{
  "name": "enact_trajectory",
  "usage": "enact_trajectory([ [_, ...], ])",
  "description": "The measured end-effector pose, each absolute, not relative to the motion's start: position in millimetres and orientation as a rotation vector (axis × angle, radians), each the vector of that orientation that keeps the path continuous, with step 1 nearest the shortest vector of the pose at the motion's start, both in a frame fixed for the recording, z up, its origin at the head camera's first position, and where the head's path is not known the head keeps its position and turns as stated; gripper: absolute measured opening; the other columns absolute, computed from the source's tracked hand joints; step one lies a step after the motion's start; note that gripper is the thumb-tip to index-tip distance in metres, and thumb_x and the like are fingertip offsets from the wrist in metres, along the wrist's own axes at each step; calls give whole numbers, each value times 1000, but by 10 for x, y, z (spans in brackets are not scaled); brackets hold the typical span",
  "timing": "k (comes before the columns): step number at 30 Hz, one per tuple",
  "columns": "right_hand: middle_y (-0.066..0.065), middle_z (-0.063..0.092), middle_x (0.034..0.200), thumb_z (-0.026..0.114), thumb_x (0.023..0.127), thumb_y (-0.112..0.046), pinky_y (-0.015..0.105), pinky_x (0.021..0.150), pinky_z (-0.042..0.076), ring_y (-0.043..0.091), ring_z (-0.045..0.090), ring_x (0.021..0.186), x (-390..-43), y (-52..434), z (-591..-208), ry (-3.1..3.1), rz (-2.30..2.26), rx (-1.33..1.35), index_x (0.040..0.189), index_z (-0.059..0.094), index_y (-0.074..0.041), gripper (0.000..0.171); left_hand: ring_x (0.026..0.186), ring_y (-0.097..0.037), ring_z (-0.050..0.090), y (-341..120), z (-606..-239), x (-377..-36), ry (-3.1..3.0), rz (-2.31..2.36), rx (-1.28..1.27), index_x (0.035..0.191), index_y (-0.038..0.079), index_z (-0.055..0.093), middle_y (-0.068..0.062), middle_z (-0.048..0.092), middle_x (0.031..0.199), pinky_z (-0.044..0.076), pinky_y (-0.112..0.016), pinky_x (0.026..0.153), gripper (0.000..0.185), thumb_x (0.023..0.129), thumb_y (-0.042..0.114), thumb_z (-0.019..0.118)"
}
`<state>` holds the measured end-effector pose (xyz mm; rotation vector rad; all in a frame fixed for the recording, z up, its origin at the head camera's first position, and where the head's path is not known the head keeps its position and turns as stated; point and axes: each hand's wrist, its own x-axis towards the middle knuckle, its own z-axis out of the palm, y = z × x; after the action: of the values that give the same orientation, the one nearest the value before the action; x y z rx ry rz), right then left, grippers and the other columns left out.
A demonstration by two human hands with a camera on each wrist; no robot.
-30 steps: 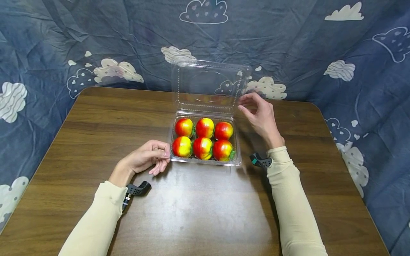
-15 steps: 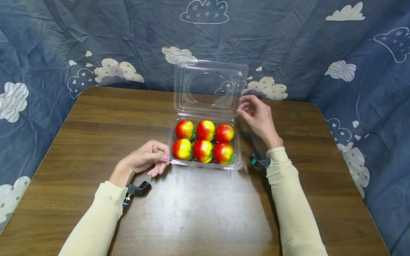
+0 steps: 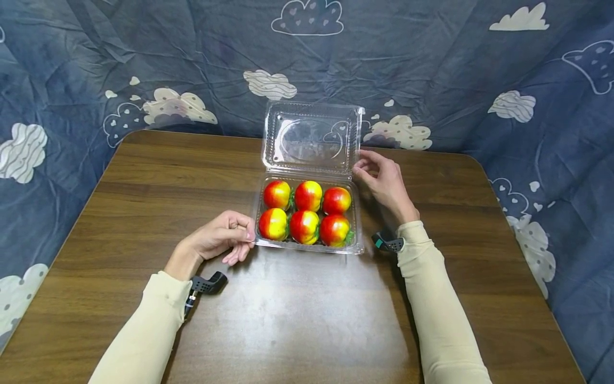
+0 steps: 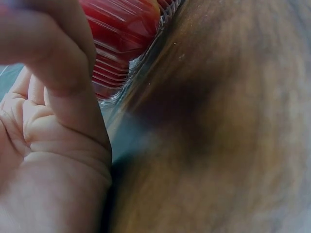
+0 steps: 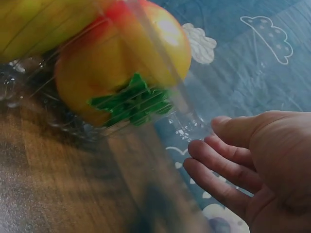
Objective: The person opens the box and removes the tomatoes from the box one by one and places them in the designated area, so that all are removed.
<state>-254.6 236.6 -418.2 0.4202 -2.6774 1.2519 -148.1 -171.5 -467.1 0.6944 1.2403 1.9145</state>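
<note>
A clear plastic clamshell box (image 3: 307, 248) stands on the wooden table (image 3: 297, 320) with several red and yellow toy fruits (image 3: 304, 224) in two rows. Its lid (image 3: 312, 138) is open and leans back. My left hand (image 3: 247, 234) pinches the box's front left rim between thumb and curled fingers. The left wrist view shows those fingers (image 4: 63, 73) against the ribbed wall over a red fruit (image 4: 121, 29). My right hand (image 3: 364, 165) hovers by the lid's lower right corner with relaxed fingers (image 5: 223, 165) that hold nothing. A fruit (image 5: 121, 63) with a green leaf sits nearby.
A blue cloth with white clouds (image 3: 431, 64) hangs behind the table and drapes round its sides. Bare wood lies in front of the box and on both sides. Black wrist mounts (image 3: 206, 284) sit at both sleeves.
The lid has tipped further back and sits lower. My right hand came down along its right edge and let go. The box slid slightly nearer; the left hand held still.
</note>
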Motion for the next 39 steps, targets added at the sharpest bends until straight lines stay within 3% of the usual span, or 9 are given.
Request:
enact_trajectory([
  [8, 16, 74, 109, 76, 99, -17, 37, 100, 60, 23, 69, 99, -2571, 2338, -4235, -2689, 1313, 350, 137, 68, -5, 41, 46, -13, 65, -1762, -4601, -1529, 1254, 1907, 694, 88, -1, 62, -9, 72, 68, 49, -20, 39, 23, 100, -6, 44],
  [10, 16, 74, 110, 75, 100, -20, 30, 99, 60, 25, 70, 98, -2571, 2332, -4244, -2689, 1333, 352, 137, 68, -5, 41, 46, -13, 64, -1770, -4587, -1539, 1258, 1906, 693, 88, 0, 62, -9, 71, 68, 49, -20, 39, 23, 100, -6, 43],
  [15, 15, 75, 110, 73, 101, -25, 8, 81, 55, 29, 74, 92, -2578, 2317, -4267, -2685, 1383, 379, 137, 68, -6, 41, 47, -13, 64, -1786, -4554, -1561, 1270, 1900, 682, 87, 0, 61, -8, 70, 68, 47, -20, 38, 23, 101, -5, 43],
  [23, 13, 76, 114, 68, 104, -30, 10, 81, 55, 26, 75, 92, -2565, 2359, -4311, -2756, 1337, 378, 139, 67, -6, 42, 48, -12, 64, -1731, -4607, -1541, 1260, 1914, 686, 89, 0, 63, -8, 70, 69, 49, -19, 40, 24, 103, -4, 44],
  [27, 15, 76, 116, 66, 106, -31, 16, 83, 60, 27, 75, 95, -2551, 2389, -4326, -2807, 1317, 389, 141, 65, -6, 44, 48, -13, 63, -1674, -4664, -1494, 1245, 1941, 690, 91, -1, 64, -8, 71, 71, 50, -19, 41, 24, 103, -5, 43],
  [31, 14, 75, 118, 63, 107, -33, 30, 89, 63, 27, 75, 96, -2532, 2425, -4348, -2852, 1285, 384, 142, 64, -6, 45, 47, -14, 62, -1619, -4705, -1448, 1243, 1965, 684, 92, -2, 63, -9, 72, 71, 51, -19, 43, 25, 103, -6, 41],
  [35, 14, 75, 119, 62, 107, -33, 42, 93, 63, 27, 75, 96, -2526, 2451, -4368, -2858, 1272, 381, 141, 64, -7, 43, 46, -16, 62, -1586, -4706, -1426, 1249, 1987, 669, 92, -2, 63, -9, 72, 70, 50, -20, 42, 23, 102, -4, 43],
  [39, 15, 75, 120, 63, 107, -32, 47, 94, 62, 29, 76, 96, -2529, 2436, -4373, -2840, 1293, 393, 141, 64, -6, 43, 46, -15, 62, -1600, -4685, -1431, 1265, 1998, 651, 91, -2, 63, -9, 72, 69, 50, -20, 41, 21, 102, -3, 45],
])
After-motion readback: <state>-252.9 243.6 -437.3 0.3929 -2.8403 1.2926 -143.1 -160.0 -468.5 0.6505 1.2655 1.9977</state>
